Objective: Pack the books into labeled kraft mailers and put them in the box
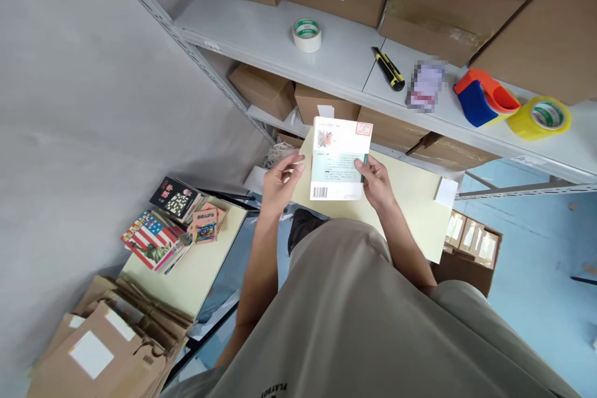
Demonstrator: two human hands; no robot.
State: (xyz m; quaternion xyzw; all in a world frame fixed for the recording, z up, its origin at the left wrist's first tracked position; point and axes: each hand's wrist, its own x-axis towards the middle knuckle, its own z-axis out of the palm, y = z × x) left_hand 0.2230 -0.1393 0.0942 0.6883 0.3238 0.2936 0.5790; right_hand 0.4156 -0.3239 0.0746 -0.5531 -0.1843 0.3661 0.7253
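Head view: both hands clamped on white paperback book with barcode (pixel 340 160), back cover up, long axis pointing away from the body. Left hand (pixel 278 180) pinches left edge, right hand (pixel 374 181) the right edge, equally near. Pale yellow desk (pixel 415 199) beneath; beyond, grey metal shelf (pixel 345 68) carries white tape roll (pixel 306 35), yellow-black utility knife (pixel 388 68).
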